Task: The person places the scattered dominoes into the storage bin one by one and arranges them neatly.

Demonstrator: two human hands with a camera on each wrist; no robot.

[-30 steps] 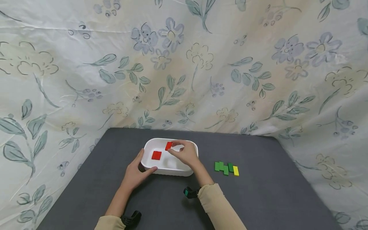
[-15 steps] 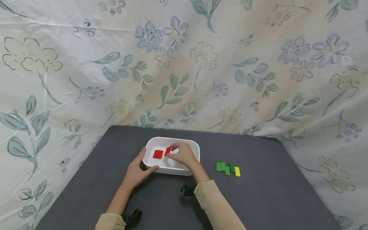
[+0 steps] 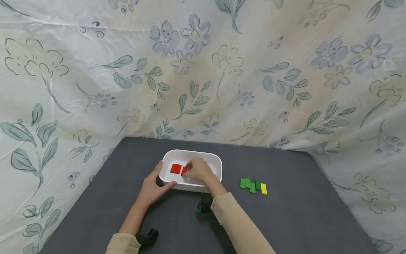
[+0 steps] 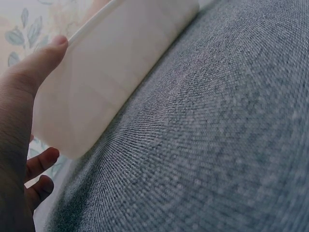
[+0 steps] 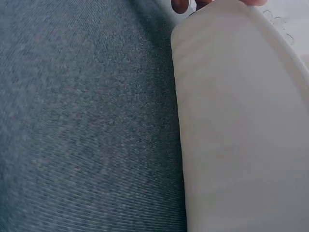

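A white plastic box [image 3: 198, 188] with rounded corners stands on the dark grey cloth. My left hand [image 3: 151, 188] grips its left end, thumb at the front rim and fingers along the far side; the left wrist view shows the thumb [image 4: 50, 50] at the rim. Reaching inside, my right hand [image 3: 200, 170] pinches a small red tile [image 3: 183, 171] low over the floor of the box. To the left of that tile lies a flat red square [image 3: 176, 168], seemingly of tiles laid side by side. In the right wrist view the box wall [image 5: 236, 121] hides my right hand.
Right of the box, several green tiles [image 3: 247, 182] lie in a staggered group on the cloth, with a yellow tile [image 3: 264, 188] at their right end. Behind the table [image 3: 285, 218] hangs a flowered curtain [image 3: 203, 77].
My right hand has lowered the red tile into the box and brought it down close beside the red square. The left hand keeps its grip; the whole view has shifted slightly.
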